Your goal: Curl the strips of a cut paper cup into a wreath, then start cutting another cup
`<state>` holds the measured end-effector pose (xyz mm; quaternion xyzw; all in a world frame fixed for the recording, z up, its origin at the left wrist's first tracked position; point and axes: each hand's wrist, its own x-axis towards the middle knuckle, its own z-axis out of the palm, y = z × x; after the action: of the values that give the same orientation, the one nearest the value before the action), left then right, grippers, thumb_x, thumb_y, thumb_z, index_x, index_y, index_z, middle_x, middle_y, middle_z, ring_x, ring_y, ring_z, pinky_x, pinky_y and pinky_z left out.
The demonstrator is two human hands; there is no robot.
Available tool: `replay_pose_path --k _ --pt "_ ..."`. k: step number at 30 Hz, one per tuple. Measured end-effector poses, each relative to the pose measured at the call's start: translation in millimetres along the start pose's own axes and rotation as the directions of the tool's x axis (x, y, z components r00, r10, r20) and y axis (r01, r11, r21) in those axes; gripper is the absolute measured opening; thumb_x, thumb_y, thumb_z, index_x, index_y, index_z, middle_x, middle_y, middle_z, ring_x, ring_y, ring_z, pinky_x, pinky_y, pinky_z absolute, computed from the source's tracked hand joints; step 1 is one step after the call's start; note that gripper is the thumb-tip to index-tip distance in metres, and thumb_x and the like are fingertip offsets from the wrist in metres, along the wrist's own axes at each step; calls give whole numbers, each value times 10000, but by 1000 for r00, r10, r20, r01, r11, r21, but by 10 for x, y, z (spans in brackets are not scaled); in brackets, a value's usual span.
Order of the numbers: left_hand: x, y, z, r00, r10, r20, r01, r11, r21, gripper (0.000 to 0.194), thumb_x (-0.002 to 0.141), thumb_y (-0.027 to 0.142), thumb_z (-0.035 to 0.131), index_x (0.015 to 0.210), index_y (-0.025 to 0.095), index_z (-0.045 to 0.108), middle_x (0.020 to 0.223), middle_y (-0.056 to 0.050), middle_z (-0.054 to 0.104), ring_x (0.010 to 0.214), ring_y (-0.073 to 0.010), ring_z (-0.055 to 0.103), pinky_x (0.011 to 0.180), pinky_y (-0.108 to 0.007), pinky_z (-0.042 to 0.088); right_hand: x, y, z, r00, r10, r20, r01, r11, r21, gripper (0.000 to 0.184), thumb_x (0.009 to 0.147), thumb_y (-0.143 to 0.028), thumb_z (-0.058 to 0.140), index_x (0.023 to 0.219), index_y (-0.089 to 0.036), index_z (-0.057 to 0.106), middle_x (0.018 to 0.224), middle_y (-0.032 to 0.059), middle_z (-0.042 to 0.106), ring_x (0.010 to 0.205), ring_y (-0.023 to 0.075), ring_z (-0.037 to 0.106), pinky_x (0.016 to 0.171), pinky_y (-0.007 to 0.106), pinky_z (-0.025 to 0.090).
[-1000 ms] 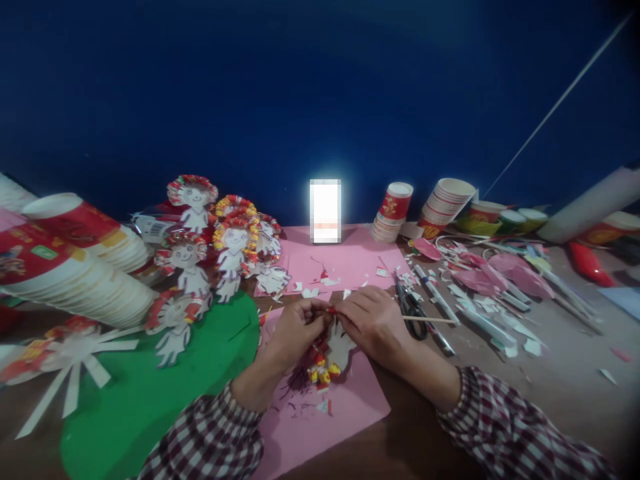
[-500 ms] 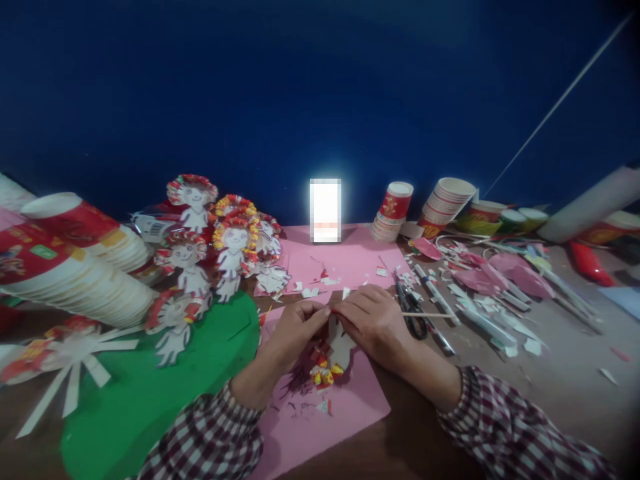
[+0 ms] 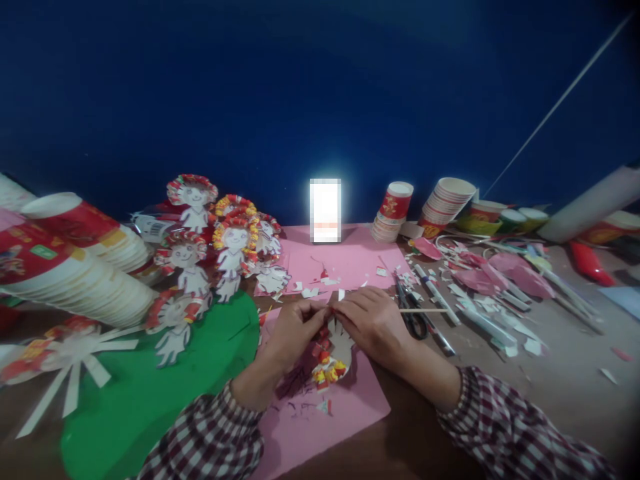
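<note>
Over the pink sheet (image 3: 345,427), my left hand (image 3: 293,337) is closed, its thumb and fingertips pinching the top of a white paper cutout (image 3: 342,347). Red and yellow curled paper strips (image 3: 327,370) run along the cutout's lower left edge. My right hand (image 3: 377,327) meets the left at the fingertips, closed round a thin stick (image 3: 425,311) whose end sticks out to the right. The spot where the stick meets the paper is hidden by my fingers.
Finished paper dolls (image 3: 233,247) with curled red and yellow rims stand at left, behind a green sheet (image 3: 150,400). Stacked paper cups (image 3: 85,280) lean at far left; more cups (image 3: 395,210) stand right. Scissors (image 3: 414,320), markers (image 3: 437,297) and paper scraps lie right. A bright phone-like screen (image 3: 325,210) is behind.
The cutout with its curled strips has turned slightly and shows more below my hands. The stick's end has shifted a little left and up. Both hands stay nearly in place.
</note>
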<state>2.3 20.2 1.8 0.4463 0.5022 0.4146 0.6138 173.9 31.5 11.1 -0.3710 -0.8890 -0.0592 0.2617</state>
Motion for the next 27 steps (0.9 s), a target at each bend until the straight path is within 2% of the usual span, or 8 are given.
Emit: replay_pose_path --k 7,15,22,27 --pt "-14 20 6 1000 -10 -11 9 1000 -25 263 669 365 718 754 126 648 522 39 525 410 -60 462 438 -204 413 6 4 14 1000 21 1 -21 1000 22 153 895 -223 497 916 -195 646 762 34 654 771 160 558 740 299 380" --pt "-17 30 12 997 -47 58 55 987 -148 301 636 330 745 824 119 641 554 32 543 438 -55 453 439 -199 396 19 -15 -19 999 34 -7 -34 999 43 156 882 -228 506 898 -184 656 756 36 655 771 165 560 735 302 381" --pt "3 -2 -8 999 -18 40 22 992 -124 368 658 351 736 900 141 555 656 17 591 474 -71 504 459 -211 425 36 -31 -40 1000 29 0 -29 999 19 164 888 -231 501 862 -188 657 723 28 638 739 156 541 717 296 368" --pt "30 -32 -29 1000 15 15 -14 999 -46 380 668 349 731 921 143 536 694 2 615 528 -81 549 504 -202 431 45 -40 -57 1000 -12 -5 12 1000 6 160 884 -195 501 819 -180 646 728 34 628 752 157 525 738 300 364"
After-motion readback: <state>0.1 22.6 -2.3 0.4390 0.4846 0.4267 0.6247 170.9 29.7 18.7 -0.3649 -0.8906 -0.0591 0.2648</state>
